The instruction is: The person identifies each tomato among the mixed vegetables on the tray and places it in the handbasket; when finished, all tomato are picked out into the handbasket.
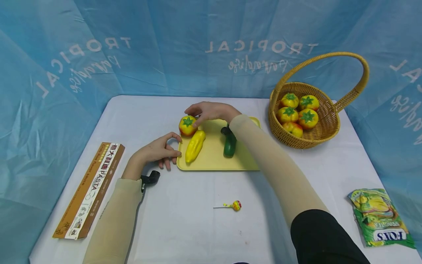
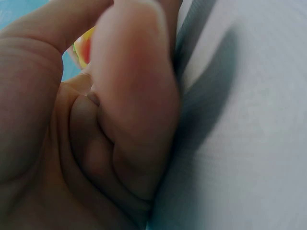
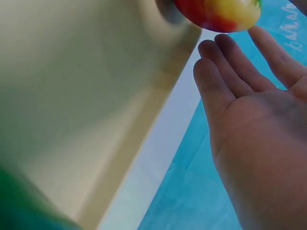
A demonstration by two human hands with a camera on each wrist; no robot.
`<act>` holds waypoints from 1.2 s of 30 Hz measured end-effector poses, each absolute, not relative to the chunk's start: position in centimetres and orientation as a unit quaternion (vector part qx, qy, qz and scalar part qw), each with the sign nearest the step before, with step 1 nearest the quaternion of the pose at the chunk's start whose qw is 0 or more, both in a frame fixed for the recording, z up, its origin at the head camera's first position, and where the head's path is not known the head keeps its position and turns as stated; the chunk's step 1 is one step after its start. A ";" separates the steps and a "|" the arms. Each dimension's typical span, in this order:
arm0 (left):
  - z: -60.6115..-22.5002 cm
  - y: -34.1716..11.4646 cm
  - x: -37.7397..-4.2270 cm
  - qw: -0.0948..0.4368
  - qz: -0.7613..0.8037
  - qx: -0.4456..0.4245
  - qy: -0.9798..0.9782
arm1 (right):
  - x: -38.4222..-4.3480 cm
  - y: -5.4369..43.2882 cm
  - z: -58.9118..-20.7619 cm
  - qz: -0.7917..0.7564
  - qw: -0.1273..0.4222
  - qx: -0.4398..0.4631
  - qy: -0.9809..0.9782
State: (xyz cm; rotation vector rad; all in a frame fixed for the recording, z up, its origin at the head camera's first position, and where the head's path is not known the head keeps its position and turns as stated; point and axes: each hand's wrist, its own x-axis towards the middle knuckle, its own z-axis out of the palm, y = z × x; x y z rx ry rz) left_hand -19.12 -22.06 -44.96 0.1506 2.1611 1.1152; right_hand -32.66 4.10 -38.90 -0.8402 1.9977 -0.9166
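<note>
A yellow tray [image 1: 211,167] lies on the white table. At its back left corner sits a red-and-yellow toy tomato [image 1: 187,125] with a green leafy top. My right hand [image 1: 212,111] is at that tomato, its thumb over the near right side; the right wrist view has fairly straight fingers [image 3: 223,86] just beside the fruit. My left hand [image 1: 159,149] is at the tray's left edge, thumb and forefinger apart, fingers loosely bent, nothing seen in its grasp. A yellow banana-like toy [image 1: 195,146] and a dark green toy vegetable [image 1: 229,145] lie on the tray.
A wicker basket [image 1: 324,130] with a tall handle holds several similar tomatoes at the back right. A long pasta box [image 1: 90,190] lies on the left, a lollipop [image 1: 236,205] near the front, and a green Fox's bag [image 1: 380,216] on the right.
</note>
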 end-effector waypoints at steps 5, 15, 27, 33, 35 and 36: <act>-45.0 -22.1 -19.1 0.342 0.425 0.056 0.836 | -32.9 3.9 -39.4 -0.361 0.392 -0.329 0.779; -44.9 -22.1 -19.1 0.340 0.429 0.058 0.835 | -33.0 4.0 -40.0 -0.362 0.405 -0.350 0.763; -45.0 -22.2 -19.1 0.338 0.429 0.062 0.835 | -32.9 3.7 -40.1 -0.358 0.403 -0.360 0.761; -45.0 -22.2 -19.1 0.339 0.433 0.066 0.833 | -32.8 3.6 -40.3 -0.351 0.387 -0.356 0.775; -45.0 -22.2 -19.1 0.340 0.433 0.063 0.832 | -32.8 3.6 -40.3 -0.349 0.380 -0.354 0.780; -45.0 -22.2 -19.1 0.341 0.433 0.063 0.832 | -32.8 3.6 -40.3 -0.349 0.377 -0.352 0.782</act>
